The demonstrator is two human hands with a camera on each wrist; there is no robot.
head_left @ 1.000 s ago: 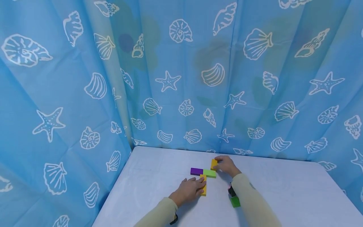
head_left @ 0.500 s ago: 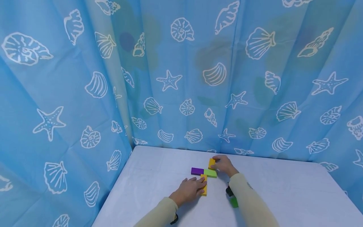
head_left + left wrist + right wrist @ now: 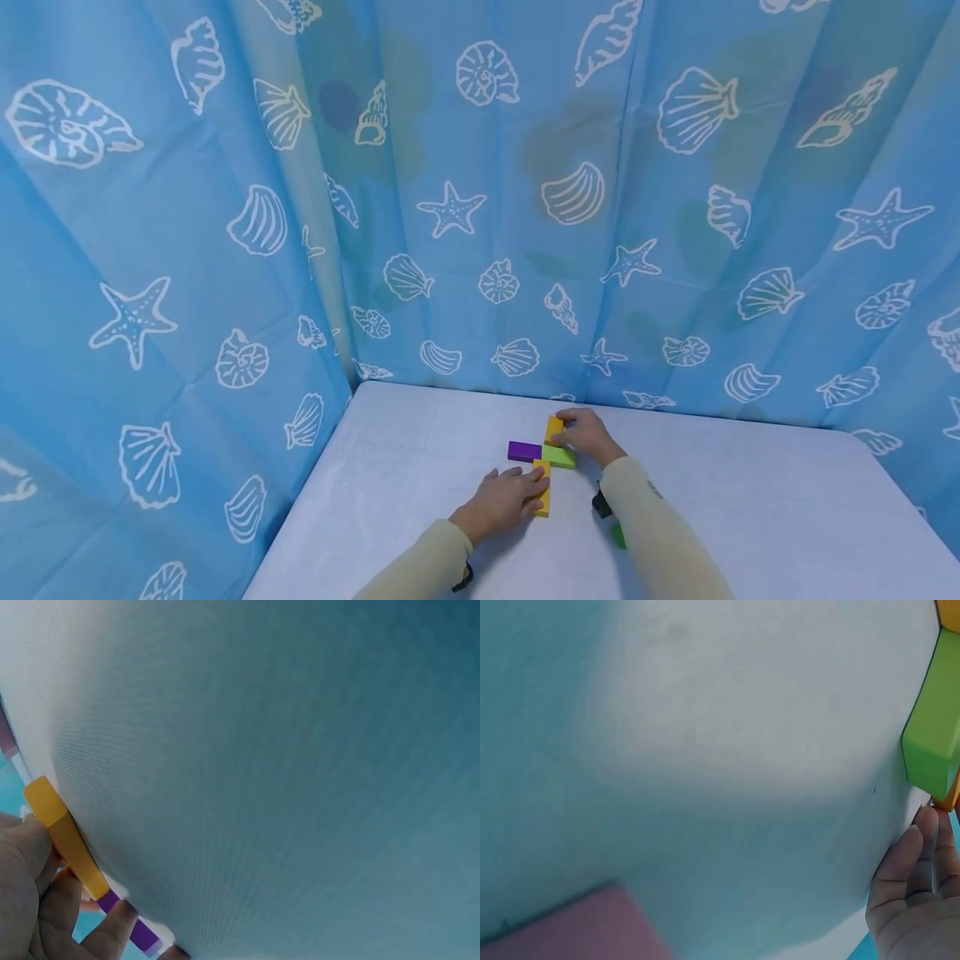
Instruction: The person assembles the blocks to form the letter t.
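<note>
Yellow catches my eye: the far yellow block (image 3: 553, 427) sits on the white table (image 3: 712, 492) just beyond the lime block (image 3: 559, 457), to the left of the right hand (image 3: 587, 433), whose thumb and fingers pinch it. That hand is clearly the nearer of the 2. The far block's long axis runs away from the person, crosswise to the lime block, and I'd judge the next move turns on how its near end meets that back edge; whether they touch, I can't tell. The left hand (image 3: 501, 502) grips the near yellow block (image 3: 71, 844), which points at the seam between the lime block and the purple block (image 3: 525, 452).
</note>
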